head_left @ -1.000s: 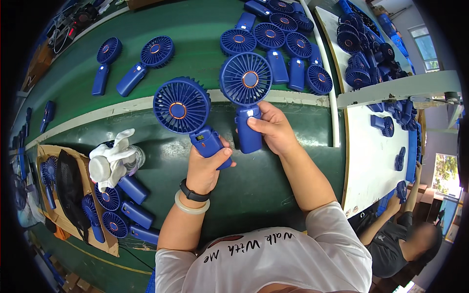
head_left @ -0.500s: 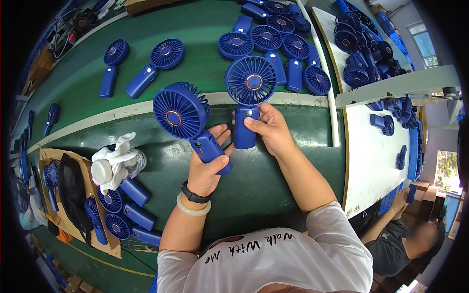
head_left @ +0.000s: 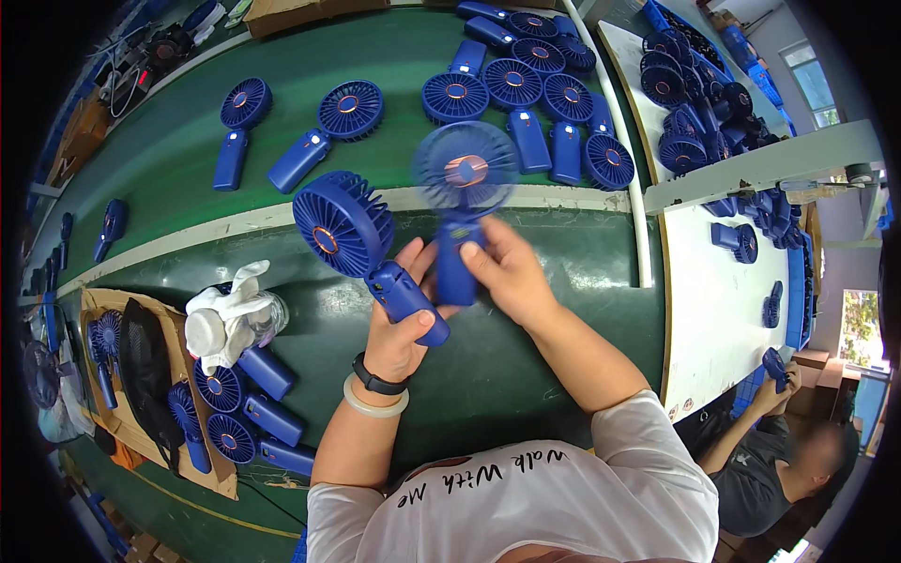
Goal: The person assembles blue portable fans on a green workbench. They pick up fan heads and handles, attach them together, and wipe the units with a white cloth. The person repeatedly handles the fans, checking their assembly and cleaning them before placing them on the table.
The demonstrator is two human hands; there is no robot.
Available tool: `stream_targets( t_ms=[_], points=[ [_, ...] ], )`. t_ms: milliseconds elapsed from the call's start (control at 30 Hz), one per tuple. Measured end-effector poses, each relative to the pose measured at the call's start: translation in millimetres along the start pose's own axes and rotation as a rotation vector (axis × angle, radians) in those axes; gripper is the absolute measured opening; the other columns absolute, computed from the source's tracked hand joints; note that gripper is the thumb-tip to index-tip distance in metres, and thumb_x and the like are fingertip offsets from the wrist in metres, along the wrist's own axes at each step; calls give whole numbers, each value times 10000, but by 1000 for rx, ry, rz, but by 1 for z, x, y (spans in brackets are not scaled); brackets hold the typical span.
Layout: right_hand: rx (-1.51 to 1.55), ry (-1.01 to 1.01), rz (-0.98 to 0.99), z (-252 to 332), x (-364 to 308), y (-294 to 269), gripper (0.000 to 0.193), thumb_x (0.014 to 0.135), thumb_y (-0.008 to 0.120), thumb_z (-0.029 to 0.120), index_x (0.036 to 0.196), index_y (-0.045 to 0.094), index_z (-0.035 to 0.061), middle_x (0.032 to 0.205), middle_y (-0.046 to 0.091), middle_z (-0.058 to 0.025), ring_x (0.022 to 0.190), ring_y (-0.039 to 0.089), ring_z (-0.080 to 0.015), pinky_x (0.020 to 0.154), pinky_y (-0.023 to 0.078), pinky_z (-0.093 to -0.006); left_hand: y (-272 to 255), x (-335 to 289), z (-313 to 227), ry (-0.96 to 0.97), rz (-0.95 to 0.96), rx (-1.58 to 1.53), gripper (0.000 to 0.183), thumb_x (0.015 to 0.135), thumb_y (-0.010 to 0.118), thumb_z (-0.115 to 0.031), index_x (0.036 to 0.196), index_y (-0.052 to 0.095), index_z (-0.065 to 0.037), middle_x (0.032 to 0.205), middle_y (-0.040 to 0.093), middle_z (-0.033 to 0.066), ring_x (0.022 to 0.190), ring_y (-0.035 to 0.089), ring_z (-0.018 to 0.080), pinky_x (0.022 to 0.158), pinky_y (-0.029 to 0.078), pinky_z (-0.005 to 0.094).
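My left hand (head_left: 390, 340) is closed round the handle of a blue handheld fan (head_left: 340, 225), its round cage tilted and facing left. In my right hand (head_left: 516, 281) is a second blue handheld fan (head_left: 457, 267), held upright with the thumb on the front of its handle. That fan's cage is blurred, with its copper-coloured centre smeared. The two fans are side by side above the dark green table, and the left fingertips come close to the second fan's handle.
Beyond a pale strip, several blue fans (head_left: 350, 110) lie on a green belt, bunched against a white bar (head_left: 631, 141). A bottle with a white glove (head_left: 235, 319) and more fans stand at left. A co-worker (head_left: 765, 469) holds a fan at right.
The fan in my right hand has shifted slightly left and down, and its cage has become blurred. Fans at the belt's left have slid right. My left hand has barely moved.
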State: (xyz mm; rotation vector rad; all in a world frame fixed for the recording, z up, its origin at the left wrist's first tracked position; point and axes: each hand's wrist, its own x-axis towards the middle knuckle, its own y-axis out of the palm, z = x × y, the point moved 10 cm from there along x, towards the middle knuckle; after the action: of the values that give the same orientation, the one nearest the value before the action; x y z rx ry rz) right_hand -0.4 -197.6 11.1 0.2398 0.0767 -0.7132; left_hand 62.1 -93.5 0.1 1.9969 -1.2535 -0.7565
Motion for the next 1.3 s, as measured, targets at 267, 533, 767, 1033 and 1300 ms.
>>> stream_targets(
  t_ms=[267, 533, 767, 1033, 1300],
  points=[
    [-1615, -244, -525, 74, 89, -71, 479, 834, 625, 276, 1199, 499, -7, 1009, 541, -190, 931, 544, -319, 790, 467, -407, -11, -2, -12, 72, -118, 89, 785, 724, 698, -111, 1378, 264, -105, 1286, 433, 135, 1108, 526, 280, 716, 559, 398],
    [-155, -7, -122, 12, 102, -88, 464, 889, 518, 330, 1231, 421, 32, 1036, 568, -194, 873, 590, -278, 742, 477, -410, -10, -4, -9, 40, -22, 134, 739, 688, 737, -130, 1311, 348, -48, 1238, 422, 100, 1078, 532, 252, 862, 514, 474],
    [1040, 87, 514, 41, 5, 0, 574, 917, 441, 404, 1364, 302, 72, 1086, 503, -171, 797, 518, -235, 659, 424, -330, -1, -6, 0, -21, 33, 23, 757, 660, 752, -132, 1299, 351, -74, 1142, 480, 119, 1024, 554, 250, 840, 517, 449],
    [918, 164, 467, 20, 0, 6, 359, 863, 588, 145, 1171, 465, 5, 999, 567, -155, 913, 624, -272, 701, 551, -348, -4, -5, -2, -9, -8, 40, 813, 654, 769, -147, 1320, 310, -72, 1154, 477, 120, 1040, 546, 251, 846, 516, 447],
    [299, 77, 53, 5, 11, -24, 363, 821, 609, 62, 1159, 487, 9, 1030, 621, -142, 873, 647, -234, 795, 524, -366, -14, -7, -3, 53, -45, 82, 866, 695, 714, -115, 1408, 222, -146, 1215, 438, 125, 1054, 535, 267, 843, 512, 458]
  ],
)
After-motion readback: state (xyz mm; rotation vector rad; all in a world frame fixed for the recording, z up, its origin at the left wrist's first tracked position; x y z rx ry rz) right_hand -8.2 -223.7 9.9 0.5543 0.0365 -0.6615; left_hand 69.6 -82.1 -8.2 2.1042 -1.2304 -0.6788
